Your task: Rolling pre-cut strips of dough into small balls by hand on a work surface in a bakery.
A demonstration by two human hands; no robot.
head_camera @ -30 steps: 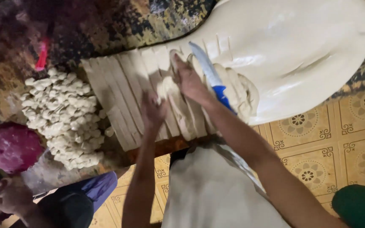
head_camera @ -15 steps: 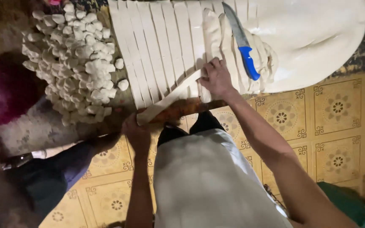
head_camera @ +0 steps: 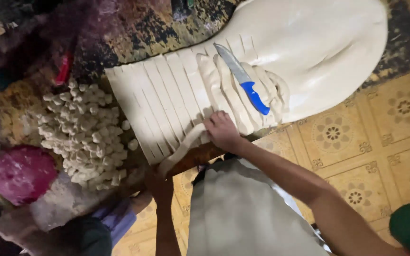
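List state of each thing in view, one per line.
Dough sheet: flat, near part sliced into strips.
Dough strip: partly lifted off the board, held at both ends.
Knife: lying on the dough, unheld.
Dough pieces: cut small, heaped loose.
Right hand: closed on the strip's upper end.
Left hand: at the strip's lower end; grip unclear.
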